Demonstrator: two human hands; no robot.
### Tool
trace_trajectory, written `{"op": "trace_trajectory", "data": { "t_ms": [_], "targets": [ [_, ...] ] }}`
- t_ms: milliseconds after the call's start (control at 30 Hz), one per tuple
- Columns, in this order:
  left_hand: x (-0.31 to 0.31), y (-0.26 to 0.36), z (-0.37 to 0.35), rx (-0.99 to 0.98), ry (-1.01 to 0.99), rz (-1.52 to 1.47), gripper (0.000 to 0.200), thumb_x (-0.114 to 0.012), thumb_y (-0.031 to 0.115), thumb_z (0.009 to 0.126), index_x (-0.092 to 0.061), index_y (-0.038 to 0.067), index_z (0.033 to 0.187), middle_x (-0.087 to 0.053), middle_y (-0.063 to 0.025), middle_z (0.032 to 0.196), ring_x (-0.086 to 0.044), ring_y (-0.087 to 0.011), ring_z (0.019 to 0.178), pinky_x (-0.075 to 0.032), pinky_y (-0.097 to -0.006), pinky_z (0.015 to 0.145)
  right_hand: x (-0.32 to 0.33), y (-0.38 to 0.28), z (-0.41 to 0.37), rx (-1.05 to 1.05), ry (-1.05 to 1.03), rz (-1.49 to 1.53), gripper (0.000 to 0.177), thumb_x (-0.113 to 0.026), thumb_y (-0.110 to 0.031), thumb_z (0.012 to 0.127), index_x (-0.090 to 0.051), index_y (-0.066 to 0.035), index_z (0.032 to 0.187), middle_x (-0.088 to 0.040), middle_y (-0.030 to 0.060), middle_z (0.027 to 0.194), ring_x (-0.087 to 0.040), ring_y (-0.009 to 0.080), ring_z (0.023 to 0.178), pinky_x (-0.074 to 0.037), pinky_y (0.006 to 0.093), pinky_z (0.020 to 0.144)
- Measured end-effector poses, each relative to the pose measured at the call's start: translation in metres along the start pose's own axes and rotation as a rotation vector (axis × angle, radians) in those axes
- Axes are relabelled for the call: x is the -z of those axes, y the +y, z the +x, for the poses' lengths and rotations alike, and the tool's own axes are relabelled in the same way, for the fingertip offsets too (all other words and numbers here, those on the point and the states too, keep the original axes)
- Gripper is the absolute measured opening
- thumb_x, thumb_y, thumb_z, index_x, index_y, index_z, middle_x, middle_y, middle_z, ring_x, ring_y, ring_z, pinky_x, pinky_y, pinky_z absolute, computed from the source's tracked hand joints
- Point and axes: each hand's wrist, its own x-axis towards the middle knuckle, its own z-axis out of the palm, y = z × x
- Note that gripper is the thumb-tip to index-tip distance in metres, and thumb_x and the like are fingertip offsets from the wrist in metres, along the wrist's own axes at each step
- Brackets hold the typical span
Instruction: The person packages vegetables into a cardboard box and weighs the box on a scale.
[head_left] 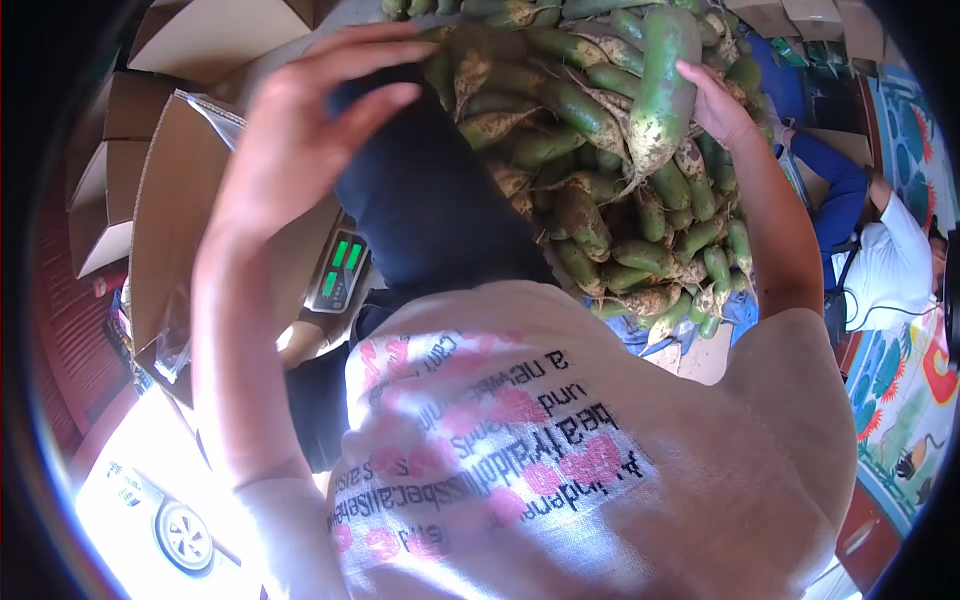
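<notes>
A big green radish [662,85] with a pale, dirt-marked root end pointing toward me is held up over the pile by my right hand [718,108], whose fingers are closed on its right side. Beneath it lies a heap of green radishes [585,215], many with soil and thin roots. My left hand [335,105] is slightly blurred over my dark-clothed leg [420,190]. Its fingers and thumb are spread and hold nothing. Just left of that arm stands an open cardboard box [180,225] with a clear plastic liner [220,120].
A scale [338,270] with green lit digits sits between the box and my leg. More cardboard boxes [110,190] are at the left. Blue sheeting [775,80] edges the heap. Another person [890,260] in a white top is at the right.
</notes>
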Motion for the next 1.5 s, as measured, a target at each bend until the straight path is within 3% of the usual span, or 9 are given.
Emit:
{"op": "trace_trajectory", "data": {
  "t_ms": [200,400,467,800,1067,1133,1267,1367,1500],
  "targets": [
    [-0.059,-0.016,0.051,0.264,-0.139,-0.379,0.038,-0.061,0.01,0.088,-0.052,-0.005,0.122,-0.057,-0.0149,0.121,-0.055,-0.0162,0.11,-0.043,-0.0276,0.095,-0.018,-0.032,0.022,0.066,-0.262,0.112,0.061,-0.054,-0.043,0.087,-0.041,-0.001,0.129,-0.055,0.0207,0.117,-0.057,0.0309,0.108,-0.045,0.0447,0.096],
    [-0.087,0.0,0.096,0.281,0.151,-0.808,0.069,-0.067,0.021,0.085,-0.029,-0.005,0.138,-0.042,-0.0203,0.136,-0.048,-0.0245,0.121,-0.038,-0.0335,0.103,-0.065,-0.061,0.006,0.171,-0.408,0.044,0.078,-0.068,-0.043,0.075,-0.035,0.001,0.13,-0.056,0.0174,0.112,-0.061,0.0297,0.099,-0.051,0.0438,0.087],
    [-0.09,0.004,0.114,0.305,0.253,-0.999,0.064,-0.068,0.027,0.084,-0.041,-0.003,0.132,-0.05,-0.0175,0.129,-0.05,-0.0224,0.117,-0.04,-0.033,0.1,-0.077,-0.066,0.003,0.229,-0.445,-0.019,0.082,-0.071,-0.041,0.07,-0.035,0.002,0.13,-0.056,0.0162,0.112,-0.061,0.0275,0.099,-0.051,0.041,0.087],
    [-0.091,-0.004,0.14,0.369,0.317,-1.111,0.025,-0.07,0.022,0.082,-0.069,0.001,0.096,-0.068,-0.0055,0.089,-0.06,-0.0114,0.079,-0.049,-0.0261,0.075,-0.096,-0.074,-0.001,0.264,-0.383,-0.162,0.086,-0.075,-0.032,0.068,-0.032,0.003,0.134,-0.051,0.0126,0.122,-0.049,0.0203,0.113,-0.04,0.0344,0.098],
    [-0.108,-0.047,0.151,0.796,0.56,-0.435,0.02,-0.072,0.019,0.08,-0.072,0.003,0.091,-0.069,-0.0077,0.079,-0.059,-0.0123,0.068,-0.05,-0.0286,0.069,-0.108,-0.079,0.0,0.295,-0.124,-0.145,0.078,-0.076,-0.033,0.072,-0.038,0.002,0.131,-0.054,0.0131,0.117,-0.054,0.0203,0.106,-0.046,0.034,0.089],
    [-0.14,-0.101,0.146,0.565,0.035,-0.409,0.04,-0.061,0.02,0.089,-0.054,0.001,0.123,-0.063,-0.0157,0.109,-0.062,-0.0219,0.097,-0.049,-0.0332,0.085,-0.104,-0.087,0.002,0.3,-0.038,-0.046,0.076,-0.076,-0.033,0.073,-0.039,0.002,0.13,-0.054,0.0129,0.116,-0.055,0.0201,0.105,-0.047,0.0341,0.087],
    [-0.1,-0.024,0.133,0.591,0.126,-1.292,0.089,-0.061,0.044,0.086,-0.007,0.009,0.146,-0.022,-0.0177,0.148,-0.02,-0.0362,0.136,-0.024,-0.0462,0.108,-0.106,-0.106,0.008,0.31,0.008,-0.246,0.074,-0.077,-0.031,0.074,-0.041,0.003,0.128,-0.057,0.012,0.113,-0.057,0.0178,0.099,-0.048,0.0332,0.084],
    [-0.093,-0.013,0.138,0.314,0.034,-1.404,0.089,-0.072,0.046,0.076,-0.022,0.012,0.142,-0.034,-0.0146,0.141,-0.029,-0.0349,0.131,-0.024,-0.0552,0.105,-0.116,-0.12,0.013,0.452,-0.02,-0.564,0.075,-0.079,-0.033,0.071,-0.044,0.003,0.127,-0.058,0.0118,0.113,-0.057,0.0176,0.1,-0.046,0.0314,0.086],
    [-0.087,-0.006,0.133,0.205,0.393,-1.602,0.074,-0.079,0.02,0.072,-0.031,0.014,0.128,-0.052,-0.0075,0.117,-0.053,-0.0236,0.111,-0.045,-0.0498,0.09,-0.128,-0.148,0.016,0.599,0.005,-0.894,0.09,-0.082,-0.035,0.065,-0.037,-0.003,0.135,-0.053,0.0183,0.121,-0.054,0.0247,0.11,-0.043,0.0363,0.093]
  ]
}}
